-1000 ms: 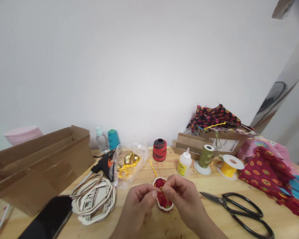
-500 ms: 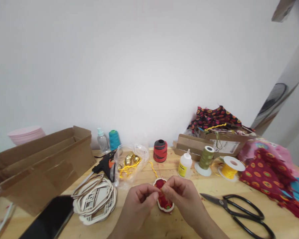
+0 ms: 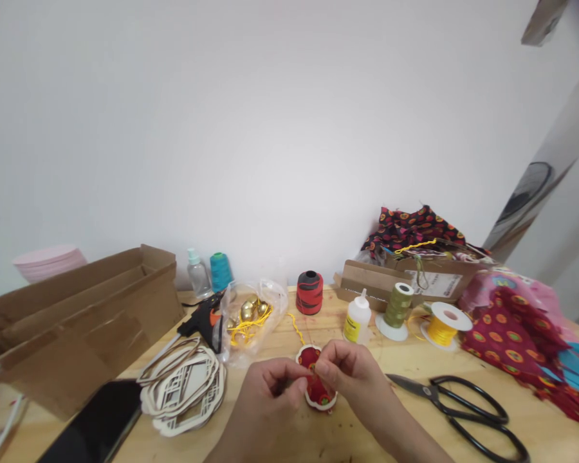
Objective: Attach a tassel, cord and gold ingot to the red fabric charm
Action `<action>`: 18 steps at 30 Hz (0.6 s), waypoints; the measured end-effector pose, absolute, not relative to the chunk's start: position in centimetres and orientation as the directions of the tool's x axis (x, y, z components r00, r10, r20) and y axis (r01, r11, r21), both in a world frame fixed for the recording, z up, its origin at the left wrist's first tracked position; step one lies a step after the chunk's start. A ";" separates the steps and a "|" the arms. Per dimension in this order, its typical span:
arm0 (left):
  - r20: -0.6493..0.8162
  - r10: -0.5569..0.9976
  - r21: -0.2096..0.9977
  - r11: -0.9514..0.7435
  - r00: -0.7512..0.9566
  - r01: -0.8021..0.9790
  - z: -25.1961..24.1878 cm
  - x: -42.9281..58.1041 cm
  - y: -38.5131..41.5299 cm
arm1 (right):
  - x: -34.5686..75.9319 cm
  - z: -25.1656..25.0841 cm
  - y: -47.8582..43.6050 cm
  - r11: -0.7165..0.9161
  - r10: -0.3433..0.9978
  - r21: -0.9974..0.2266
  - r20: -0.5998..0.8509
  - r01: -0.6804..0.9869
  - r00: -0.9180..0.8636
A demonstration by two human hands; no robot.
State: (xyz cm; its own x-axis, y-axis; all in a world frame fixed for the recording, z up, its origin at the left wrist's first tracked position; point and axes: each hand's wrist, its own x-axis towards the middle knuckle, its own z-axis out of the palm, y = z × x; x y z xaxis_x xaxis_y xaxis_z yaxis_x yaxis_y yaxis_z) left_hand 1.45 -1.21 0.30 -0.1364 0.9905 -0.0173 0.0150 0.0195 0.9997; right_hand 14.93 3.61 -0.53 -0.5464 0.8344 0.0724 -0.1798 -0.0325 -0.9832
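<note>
A small gourd-shaped ornament [image 3: 317,391] lies on the table in front of me, its red patterned fabric framed by a pale scalloped border. A twisted yellow cord [image 3: 296,328] runs from its far end. Over its middle, my left hand [image 3: 270,393] and my right hand [image 3: 359,386] meet almost tip to tip, each with thumb and index finger brought together. Whatever is pinched there is too fine to make out. The fingers cover part of the ornament.
Black-handled scissors [image 3: 456,405] lie right of my hands, near a glue bottle [image 3: 358,319] and spools of green [image 3: 398,307] and yellow cord [image 3: 442,329]. Leftward are wooden cutouts [image 3: 186,392], a glue gun [image 3: 200,328], a bag of golden bells [image 3: 251,315] and a cardboard box [image 3: 91,321].
Both hands stay over the ornament, with only a slight shift of the fingertips. The other things on the table have not moved.
</note>
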 end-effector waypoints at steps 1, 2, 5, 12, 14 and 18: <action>-0.014 0.991 0.999 0.019 -0.133 0.037 0.3 1.5 -1.2 | 14.9 -0.6 3.6 -0.040 0.835 -0.981 0.071 -0.190 -0.545; -0.012 0.991 0.998 0.019 -0.131 0.053 0.2 1.4 -1.2 | 14.8 -0.6 3.5 -0.051 0.837 -0.979 0.067 -0.199 -0.543; 0.007 0.994 0.997 0.002 -0.113 0.082 0.0 1.4 -1.1 | 14.8 -0.6 3.4 -0.090 0.845 -0.975 0.034 -0.204 -0.534; 0.010 0.998 0.984 0.003 -0.068 0.176 -0.5 1.3 -1.1 | 15.2 -0.1 3.5 -0.093 0.845 -0.978 0.022 -0.186 -0.535; 0.027 0.998 0.980 -0.015 -0.053 0.199 -0.4 1.3 -1.1 | 15.2 -0.1 3.4 -0.086 0.846 -0.978 0.029 -0.190 -0.532; 0.060 0.997 0.974 -0.047 -0.052 0.220 -0.3 1.3 -1.2 | 15.1 0.0 3.3 -0.087 0.846 -0.973 0.041 -0.213 -0.531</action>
